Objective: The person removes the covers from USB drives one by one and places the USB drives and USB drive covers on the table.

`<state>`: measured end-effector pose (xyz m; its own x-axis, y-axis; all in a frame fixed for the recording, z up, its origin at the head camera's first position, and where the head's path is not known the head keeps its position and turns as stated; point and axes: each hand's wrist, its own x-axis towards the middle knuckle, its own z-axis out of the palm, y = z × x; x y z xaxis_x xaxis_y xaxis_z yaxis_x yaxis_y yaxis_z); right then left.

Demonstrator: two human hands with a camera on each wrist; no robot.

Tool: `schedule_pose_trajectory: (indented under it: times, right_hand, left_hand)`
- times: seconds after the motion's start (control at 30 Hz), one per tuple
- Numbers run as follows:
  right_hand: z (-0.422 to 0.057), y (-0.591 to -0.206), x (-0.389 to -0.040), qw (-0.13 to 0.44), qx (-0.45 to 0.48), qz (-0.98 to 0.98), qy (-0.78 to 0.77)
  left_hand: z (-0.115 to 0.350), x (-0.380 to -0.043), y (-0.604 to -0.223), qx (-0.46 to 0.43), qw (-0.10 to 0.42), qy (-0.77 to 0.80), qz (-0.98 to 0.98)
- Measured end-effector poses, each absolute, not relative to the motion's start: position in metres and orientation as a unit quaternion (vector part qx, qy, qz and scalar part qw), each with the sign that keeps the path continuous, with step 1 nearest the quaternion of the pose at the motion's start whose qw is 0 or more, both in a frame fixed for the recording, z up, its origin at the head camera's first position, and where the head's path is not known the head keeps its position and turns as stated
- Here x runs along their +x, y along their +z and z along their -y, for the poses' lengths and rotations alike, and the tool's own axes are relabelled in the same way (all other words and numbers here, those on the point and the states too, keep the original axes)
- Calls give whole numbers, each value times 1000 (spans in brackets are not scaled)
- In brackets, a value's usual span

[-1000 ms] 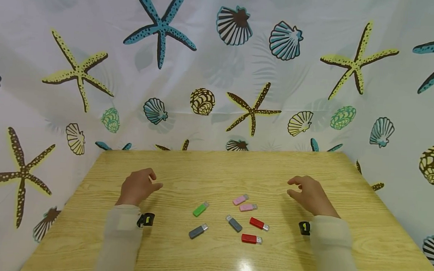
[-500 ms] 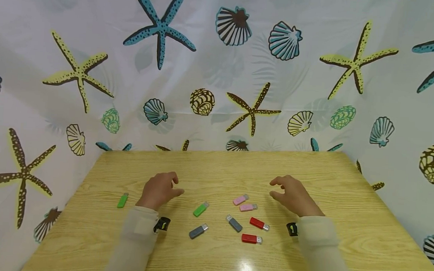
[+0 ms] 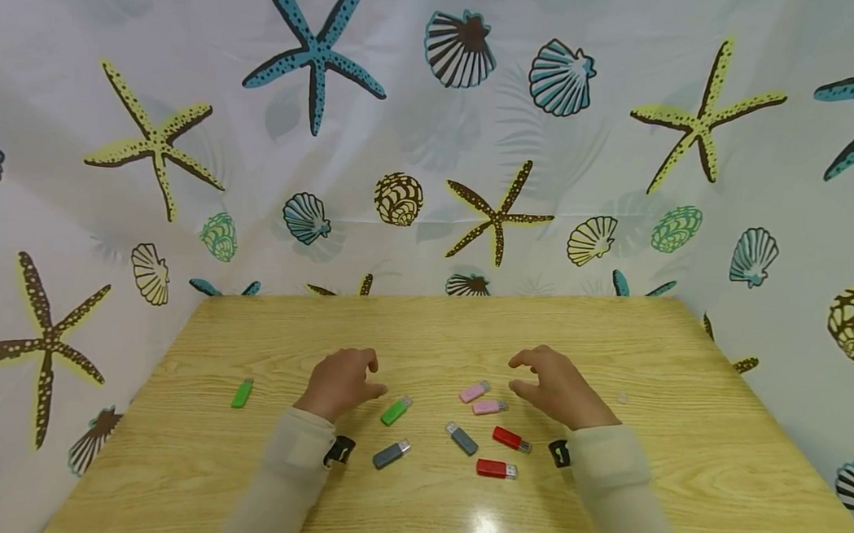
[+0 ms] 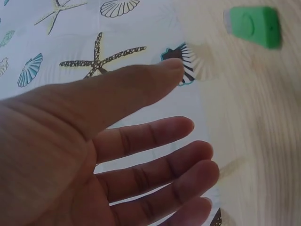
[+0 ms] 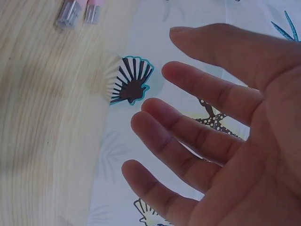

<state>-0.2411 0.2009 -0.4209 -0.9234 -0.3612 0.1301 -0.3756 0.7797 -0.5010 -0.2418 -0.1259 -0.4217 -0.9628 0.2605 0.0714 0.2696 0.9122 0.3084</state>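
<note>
My left hand point(image 3: 337, 385) hovers just left of a green USB flash drive point(image 3: 395, 410), fingers loosely bent and holding nothing. In the left wrist view that green drive point(image 4: 256, 26) lies beyond the thumb. To the right of two pink flash drives point(image 3: 489, 406) is my right hand point(image 3: 557, 386), also holding nothing. Its thumb and fingers stand apart in the right wrist view, with the pink drives' metal plugs point(image 5: 69, 14) at the top left. Nearer the front lie two grey flash drives point(image 3: 390, 454) and two red ones point(image 3: 496, 469).
Another green flash drive point(image 3: 242, 393) lies alone on the left part of the wooden table point(image 3: 412, 510). A small faint clear spot point(image 3: 623, 397) shows right of the right hand. A curtain point(image 3: 434, 145) with starfish and shells hangs around the back and sides.
Both hands have moved inward, the left to the right and the right to the left. The far-left green flash drive, hidden one second ago, shows now. The drives in the middle stay put.
</note>
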Motion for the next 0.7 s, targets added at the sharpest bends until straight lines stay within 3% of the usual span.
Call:
schedule_pose_trajectory:
  times: [0.7]
  right_hand:
    - [-191,-414,-235,20,223,942,250]
  left_hand:
    - [98,-240,-438,-180,-31,-120,976]
